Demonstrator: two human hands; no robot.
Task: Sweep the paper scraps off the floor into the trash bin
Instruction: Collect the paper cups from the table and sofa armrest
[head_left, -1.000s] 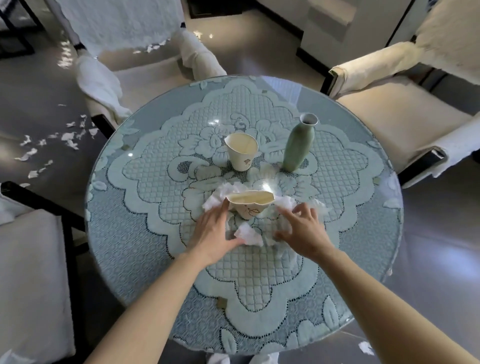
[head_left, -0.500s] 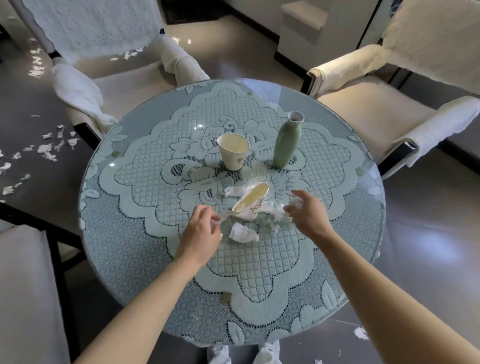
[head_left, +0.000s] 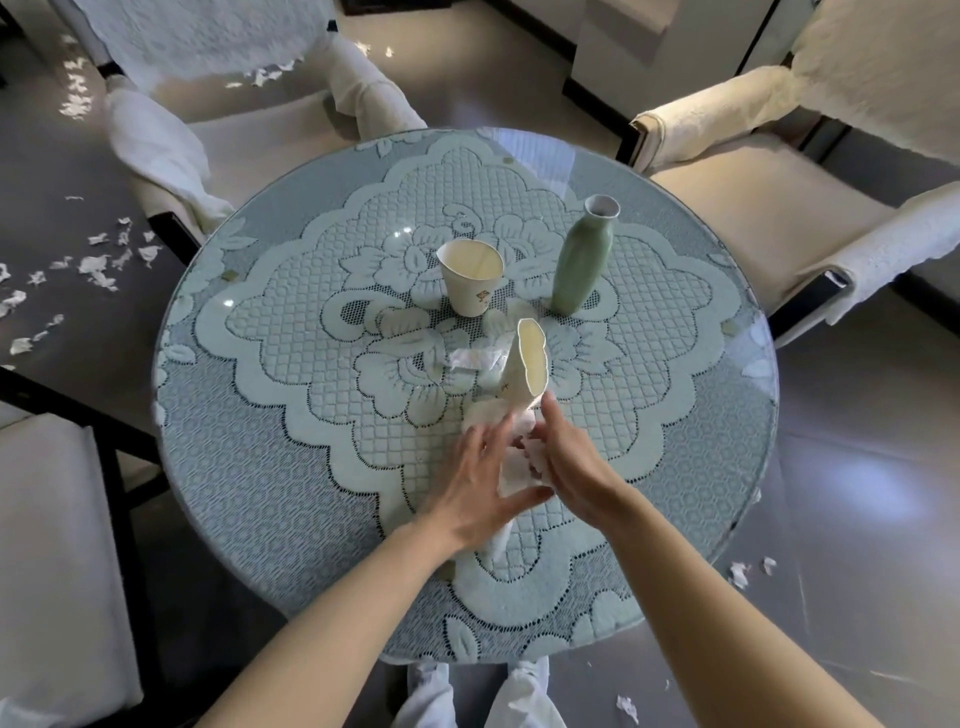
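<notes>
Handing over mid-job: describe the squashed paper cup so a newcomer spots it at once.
Find the round lace-covered table. Near its centre stand a green vase and a round-mouthed paper cup; just nearer the person, amid crumpled paper, is the squashed cup. Its rim is pinched to a narrow slit, unlike its neighbour's open mouth.

Dim cool indoor light, pinpoint glare on round glass-topped table (head_left: 727, 467), soft sheen on grey floor (head_left: 883, 478), white paper scraps (head_left: 96, 265) pale in shadow, edges bowed.

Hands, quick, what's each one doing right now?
Left hand: open, straight fingers pressing the paper scraps on the table.
Right hand: open, pressing the same scraps from the other side.
</notes>
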